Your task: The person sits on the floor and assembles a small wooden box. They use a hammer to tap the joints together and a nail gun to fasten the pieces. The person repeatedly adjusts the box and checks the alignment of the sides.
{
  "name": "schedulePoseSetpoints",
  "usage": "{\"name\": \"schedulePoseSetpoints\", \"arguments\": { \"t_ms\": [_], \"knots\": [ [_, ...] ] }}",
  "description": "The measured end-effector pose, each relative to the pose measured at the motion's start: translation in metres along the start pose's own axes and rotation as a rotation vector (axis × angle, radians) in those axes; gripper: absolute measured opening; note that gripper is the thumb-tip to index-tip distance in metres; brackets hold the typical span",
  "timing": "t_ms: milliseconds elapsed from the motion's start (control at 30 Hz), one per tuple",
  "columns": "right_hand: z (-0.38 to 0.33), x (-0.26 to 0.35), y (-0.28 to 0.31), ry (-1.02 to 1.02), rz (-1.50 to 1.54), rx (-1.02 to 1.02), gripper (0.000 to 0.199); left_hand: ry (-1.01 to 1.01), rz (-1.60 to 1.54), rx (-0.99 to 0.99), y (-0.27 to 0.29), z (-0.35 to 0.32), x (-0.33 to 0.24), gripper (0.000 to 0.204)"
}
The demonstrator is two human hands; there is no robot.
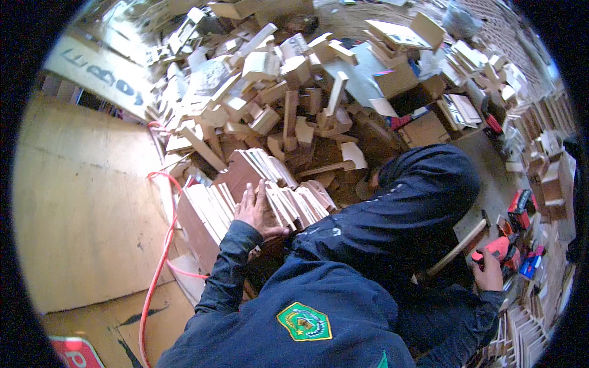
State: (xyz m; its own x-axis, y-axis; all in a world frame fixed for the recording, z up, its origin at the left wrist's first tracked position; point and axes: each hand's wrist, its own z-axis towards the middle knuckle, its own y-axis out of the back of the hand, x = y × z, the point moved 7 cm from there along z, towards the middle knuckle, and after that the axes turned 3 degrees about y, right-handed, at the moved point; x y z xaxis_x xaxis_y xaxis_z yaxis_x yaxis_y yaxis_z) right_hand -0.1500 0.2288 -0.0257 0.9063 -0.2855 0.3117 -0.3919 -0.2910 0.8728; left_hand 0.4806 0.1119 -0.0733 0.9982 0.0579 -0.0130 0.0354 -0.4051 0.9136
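Note:
My left hand (pixel 257 211), fingers outstretched, lies flat on a row of thin brown boards with pale edges (pixel 288 205) that stand packed on edge beside my leg. On the far right my right hand (pixel 489 273) is closed around a red tool with black parts (pixel 494 250); its exact kind is hard to make out. A hammer (pixel 454 248) with a wooden handle rests between my leg and that hand. Small red boxes (pixel 521 208) and a blue box (pixel 531 264) sit just past the red tool.
A large heap of wood offcuts (pixel 264 92) spreads in front of me. Plywood sheets (pixel 86 202) cover the left side, with a pink-red hose (pixel 161 264) along their edge. Cardboard boxes (pixel 411 76) stand at the far right, and stacked slats (pixel 524 334) at the lower right.

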Motion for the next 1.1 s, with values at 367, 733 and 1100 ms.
{"name": "schedulePoseSetpoints", "arguments": {
  "t_ms": [367, 733, 1100],
  "knots": [
    [-0.007, -0.009, 0.0, 0.052, -0.038, -0.054, 0.043, 0.7, -0.005, -0.714, 0.061, -0.051, 0.189, 0.08],
    [-0.024, 0.008, 0.013, -0.01, 0.004, -0.09, 0.043, 0.585, -0.892, -0.512, 0.042, -0.045, 0.252, 0.089],
    [-0.007, 0.036, 0.051, 0.142, 0.177, -0.323, 0.037, -0.252, -0.499, -1.211, 0.294, 0.04, 0.012, 0.097]
  ]
}}
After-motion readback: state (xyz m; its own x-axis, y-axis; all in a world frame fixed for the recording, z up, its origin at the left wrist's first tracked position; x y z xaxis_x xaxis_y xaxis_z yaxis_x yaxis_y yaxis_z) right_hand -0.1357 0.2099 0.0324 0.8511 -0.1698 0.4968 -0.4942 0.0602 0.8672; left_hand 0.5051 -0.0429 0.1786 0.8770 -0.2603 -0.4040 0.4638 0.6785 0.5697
